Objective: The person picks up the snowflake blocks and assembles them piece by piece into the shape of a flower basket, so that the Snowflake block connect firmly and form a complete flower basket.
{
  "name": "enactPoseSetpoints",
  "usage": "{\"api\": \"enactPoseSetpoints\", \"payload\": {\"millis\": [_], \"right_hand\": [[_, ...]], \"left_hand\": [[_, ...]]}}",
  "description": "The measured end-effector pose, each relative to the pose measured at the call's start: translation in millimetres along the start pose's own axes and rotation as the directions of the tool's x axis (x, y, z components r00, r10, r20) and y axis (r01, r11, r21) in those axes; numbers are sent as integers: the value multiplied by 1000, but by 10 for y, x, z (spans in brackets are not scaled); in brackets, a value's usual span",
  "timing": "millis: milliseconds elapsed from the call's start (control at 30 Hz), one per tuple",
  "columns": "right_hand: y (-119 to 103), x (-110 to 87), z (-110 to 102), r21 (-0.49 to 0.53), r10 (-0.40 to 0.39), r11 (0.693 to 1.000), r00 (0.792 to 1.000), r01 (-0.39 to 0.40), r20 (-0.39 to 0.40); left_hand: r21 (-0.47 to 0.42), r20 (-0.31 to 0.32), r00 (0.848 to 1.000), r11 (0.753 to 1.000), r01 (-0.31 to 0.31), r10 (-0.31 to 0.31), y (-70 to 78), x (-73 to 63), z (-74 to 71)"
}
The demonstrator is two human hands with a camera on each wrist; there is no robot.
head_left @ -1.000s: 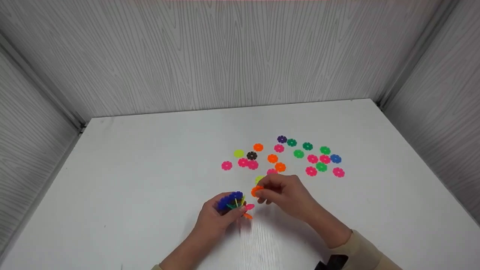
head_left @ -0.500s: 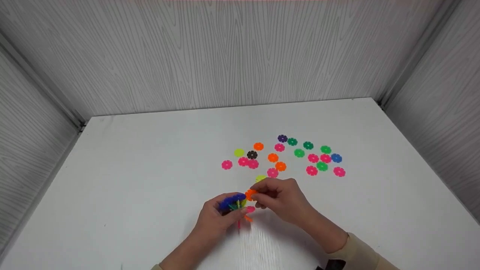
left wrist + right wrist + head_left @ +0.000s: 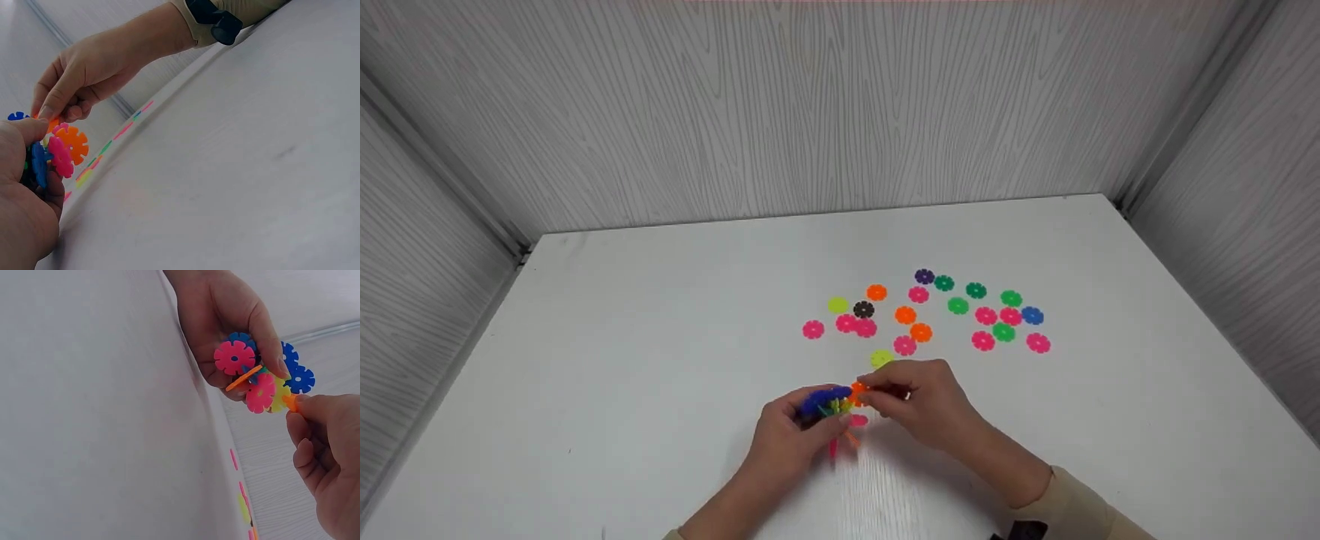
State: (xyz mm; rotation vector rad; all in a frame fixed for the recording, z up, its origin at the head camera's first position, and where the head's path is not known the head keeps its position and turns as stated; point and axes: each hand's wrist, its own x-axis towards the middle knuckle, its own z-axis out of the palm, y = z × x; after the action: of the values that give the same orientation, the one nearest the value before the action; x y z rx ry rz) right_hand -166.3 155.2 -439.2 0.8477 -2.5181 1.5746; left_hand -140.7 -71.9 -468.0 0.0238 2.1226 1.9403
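Observation:
My left hand (image 3: 791, 431) grips a cluster of interlocked, notched plastic flower discs. Blue discs (image 3: 819, 401) show on its far side, while pink discs (image 3: 234, 358), a yellow disc (image 3: 279, 396) and an orange disc (image 3: 72, 144) stick out at different angles. Between thumb and forefinger, my right hand (image 3: 937, 401) pinches another orange disc (image 3: 858, 394). That disc's edge meets the cluster by the yellow disc in the right wrist view. Much of the cluster's inner part is hidden by the left hand's fingers and thumb.
Loose flower discs in several colours lie flat on the white table (image 3: 622, 360) beyond the hands, such as a black disc (image 3: 863, 310), a yellow disc (image 3: 882, 359) and a blue disc (image 3: 1033, 316). A wood-grain panel (image 3: 810, 112) stands behind the table.
My right hand has brought the orange disc leftward and slightly down, up against the cluster. The cluster has turned slightly in my left hand. The loose discs lie as before.

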Motion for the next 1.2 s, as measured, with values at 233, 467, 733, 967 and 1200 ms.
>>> {"api": "enactPoseSetpoints", "payload": {"millis": [233,467,733,967,1200], "right_hand": [[26,-19,57,71,50,996,998,-51,24],[52,15,3,98,54,993,996,-60,66],[108,71,-197,34,92,995,995,-93,30],[523,132,-519,-88,293,945,934,-315,-203],[760,153,-574,-115,428,884,883,-453,-191]], "left_hand": [[5,-24,999,1000,21,-21,5,-14,16],[22,64,998,1000,-20,19,-17,-15,5],[80,64,998,996,-28,22,-23,2,-3],[104,-26,998,992,67,-64,-21,1,6],[114,-58,990,984,137,-131,2,-15,2]]}}
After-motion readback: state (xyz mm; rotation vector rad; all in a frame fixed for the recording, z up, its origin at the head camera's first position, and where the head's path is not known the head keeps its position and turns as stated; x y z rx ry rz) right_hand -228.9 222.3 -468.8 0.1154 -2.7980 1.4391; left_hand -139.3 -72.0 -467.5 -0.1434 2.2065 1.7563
